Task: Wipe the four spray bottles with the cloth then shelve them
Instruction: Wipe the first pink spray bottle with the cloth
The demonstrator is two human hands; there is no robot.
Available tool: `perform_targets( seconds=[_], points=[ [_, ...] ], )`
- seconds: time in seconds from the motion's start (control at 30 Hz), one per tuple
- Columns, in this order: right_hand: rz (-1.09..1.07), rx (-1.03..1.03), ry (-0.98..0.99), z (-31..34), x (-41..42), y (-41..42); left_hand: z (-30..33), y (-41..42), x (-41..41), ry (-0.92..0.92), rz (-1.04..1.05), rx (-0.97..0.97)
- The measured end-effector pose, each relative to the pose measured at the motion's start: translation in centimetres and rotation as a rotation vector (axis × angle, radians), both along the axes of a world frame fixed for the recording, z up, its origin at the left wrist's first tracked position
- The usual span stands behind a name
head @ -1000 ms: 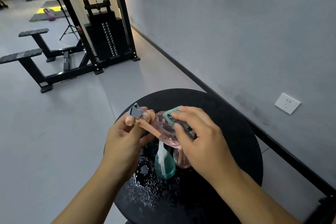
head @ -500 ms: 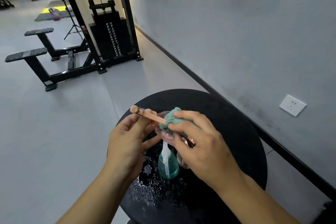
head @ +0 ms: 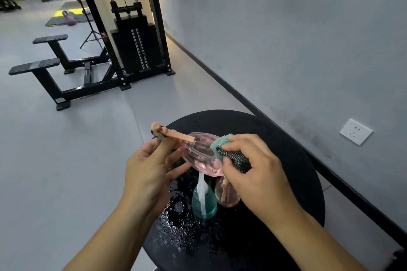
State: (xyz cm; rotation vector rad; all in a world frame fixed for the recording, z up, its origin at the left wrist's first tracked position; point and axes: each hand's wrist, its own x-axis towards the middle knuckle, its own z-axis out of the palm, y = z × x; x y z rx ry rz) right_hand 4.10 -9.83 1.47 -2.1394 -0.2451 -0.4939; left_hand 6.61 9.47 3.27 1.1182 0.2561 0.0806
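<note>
A gym: a cable machine [head: 132, 35] with a black weight stack [head: 137, 49] stands against the grey wall, padded benches [head: 36, 66] beside it, and a purple kettlebell [head: 70, 19] sits on a mat [head: 66, 20] across the open grey floor.

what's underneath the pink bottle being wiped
Below the held pink bottle stand a teal bottle and a second pink bottle on the wet black table. The right hand hides part of that second bottle.

Head view looks down, close above table [head: 286, 138]
</note>
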Motion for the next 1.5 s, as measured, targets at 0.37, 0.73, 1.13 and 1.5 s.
perform_targets(
  seconds=[0.37,0.73,1.13,1.5],
  points=[
    [0.029,-0.015,-0.004,0.3,-0.1,0.1,0.0,-0.4,-0.1,0.043,0.000,0.015],
    [0.058,-0.057,-0.007,0.3,-0.2,0.5,-0.5,-0.7,-0.3,0.087,0.000,0.036],
    [0.050,-0.012,0.021,0.5,-0.1,0.3,-0.5,0.1,0.0,0.095,-0.005,0.003],
    [0.011,0.245,0.133,1.0,0.2,0.0,-0.1,1.0,-0.3,0.073,-0.048,-0.003]
  ],
)
